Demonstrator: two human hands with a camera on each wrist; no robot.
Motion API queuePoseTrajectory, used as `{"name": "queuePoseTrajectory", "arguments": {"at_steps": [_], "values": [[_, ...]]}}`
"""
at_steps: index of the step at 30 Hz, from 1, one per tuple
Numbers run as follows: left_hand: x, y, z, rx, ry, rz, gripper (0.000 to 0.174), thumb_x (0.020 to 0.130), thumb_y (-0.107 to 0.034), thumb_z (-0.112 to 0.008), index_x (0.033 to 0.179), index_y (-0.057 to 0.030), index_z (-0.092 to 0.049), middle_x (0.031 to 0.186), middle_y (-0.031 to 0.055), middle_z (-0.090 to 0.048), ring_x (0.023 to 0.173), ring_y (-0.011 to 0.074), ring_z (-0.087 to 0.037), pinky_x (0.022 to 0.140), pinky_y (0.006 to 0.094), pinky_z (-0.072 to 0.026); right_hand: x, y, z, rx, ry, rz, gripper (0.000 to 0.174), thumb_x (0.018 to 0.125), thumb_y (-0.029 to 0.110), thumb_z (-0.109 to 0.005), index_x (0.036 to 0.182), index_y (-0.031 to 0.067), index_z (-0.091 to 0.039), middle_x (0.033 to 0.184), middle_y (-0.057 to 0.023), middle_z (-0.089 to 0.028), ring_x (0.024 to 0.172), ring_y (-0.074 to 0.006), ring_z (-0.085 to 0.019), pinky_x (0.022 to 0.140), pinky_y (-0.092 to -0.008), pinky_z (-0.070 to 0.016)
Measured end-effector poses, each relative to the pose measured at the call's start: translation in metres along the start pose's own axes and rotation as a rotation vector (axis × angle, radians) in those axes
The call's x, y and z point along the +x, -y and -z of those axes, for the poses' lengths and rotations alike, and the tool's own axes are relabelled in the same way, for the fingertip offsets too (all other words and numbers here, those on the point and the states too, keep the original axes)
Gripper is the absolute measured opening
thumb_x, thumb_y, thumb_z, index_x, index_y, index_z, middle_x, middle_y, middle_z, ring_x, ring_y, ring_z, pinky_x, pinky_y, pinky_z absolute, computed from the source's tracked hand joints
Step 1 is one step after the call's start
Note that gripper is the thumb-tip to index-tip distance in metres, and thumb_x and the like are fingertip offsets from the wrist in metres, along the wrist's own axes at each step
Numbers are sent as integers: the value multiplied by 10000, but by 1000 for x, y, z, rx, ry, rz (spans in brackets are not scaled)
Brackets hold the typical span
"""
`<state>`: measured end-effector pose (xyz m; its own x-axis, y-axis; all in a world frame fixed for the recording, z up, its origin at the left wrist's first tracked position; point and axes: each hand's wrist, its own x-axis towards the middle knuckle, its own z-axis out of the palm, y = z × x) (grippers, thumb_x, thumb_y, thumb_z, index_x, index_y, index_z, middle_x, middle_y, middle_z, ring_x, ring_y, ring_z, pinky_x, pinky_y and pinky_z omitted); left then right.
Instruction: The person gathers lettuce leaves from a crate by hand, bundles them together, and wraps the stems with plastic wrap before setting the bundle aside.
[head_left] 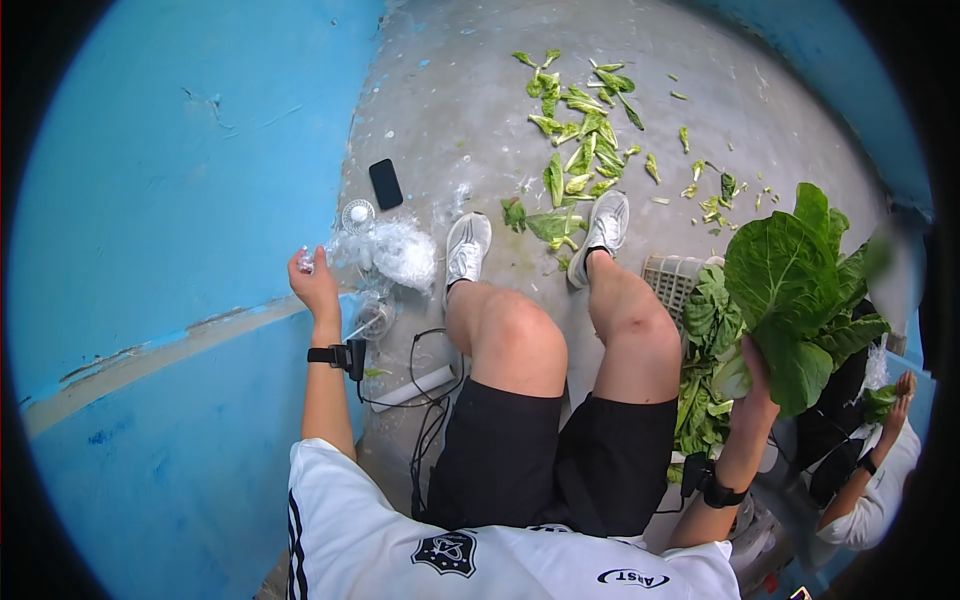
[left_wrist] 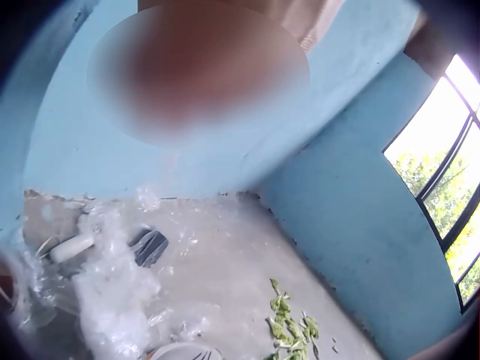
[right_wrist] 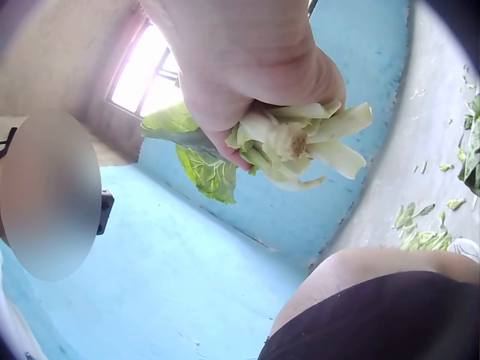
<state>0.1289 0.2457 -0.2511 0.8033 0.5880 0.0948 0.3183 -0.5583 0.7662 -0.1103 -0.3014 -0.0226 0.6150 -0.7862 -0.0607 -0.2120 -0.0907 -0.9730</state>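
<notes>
My right hand (head_left: pixel 760 388) grips a head of leafy greens (head_left: pixel 785 265) round its pale stalks, with the broad dark leaves fanned upward. The right wrist view shows its cut stem end (right_wrist: pixel 296 142) poking out below the hand (right_wrist: pixel 251 67). Over by the blue wall, my left hand (head_left: pixel 317 287) has its fingers curled at a bit of clear plastic film (head_left: pixel 306 260). A crumpled heap of clear plastic (head_left: pixel 400 252) lies beside that hand, also visible as plastic (left_wrist: pixel 112 300) in the left wrist view. A blur hides most of the left hand there.
Trimmed leaves (head_left: pixel 590 130) are strewn over the concrete floor (head_left: pixel 460 110). A crate (head_left: pixel 668 280) beside my right leg has more greens (head_left: pixel 705 400) by it. Near the wall lie a phone (head_left: pixel 385 185), a small fan (head_left: pixel 357 214) and cables (head_left: pixel 432 400). Another person (head_left: pixel 880 470) sits at right.
</notes>
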Motion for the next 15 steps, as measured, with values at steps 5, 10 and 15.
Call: {"name": "queuePoseTrajectory", "arguments": {"at_steps": [5, 10, 15], "values": [[-9, 56, 3, -84, 23, 135, 301, 849, -230, -749, 990, 15, -644, 869, 69, -653, 764, 158, -582, 700, 319, -472, -2, 1, 3, -34, -18, -32, 427, 788, -77, -709, 1198, -26, -604, 1151, -80, -623, 1024, -182, -610, 896, -332, -494], [-36, 3, 9, -211, 89, 111, 250, 870, -210, -738, 953, -1, -627, 873, 64, -663, 748, 143, -601, 691, 291, -491, -6, 3, 9, 29, -26, -19, 415, 790, -72, -707, 1190, -27, -603, 1138, -79, -624, 1007, -183, -614, 886, -329, -495], [-72, -154, 39, -882, 562, 263, 185, 931, -82, -646, 1067, -14, -542, 908, 74, -644, 788, 197, -682, 758, 337, -596, -22, 39, -1, 259, 193, -164, 355, 857, 2, -605, 1209, -10, -559, 1056, -101, -618, 1078, -228, -597, 969, -416, -479]]}}
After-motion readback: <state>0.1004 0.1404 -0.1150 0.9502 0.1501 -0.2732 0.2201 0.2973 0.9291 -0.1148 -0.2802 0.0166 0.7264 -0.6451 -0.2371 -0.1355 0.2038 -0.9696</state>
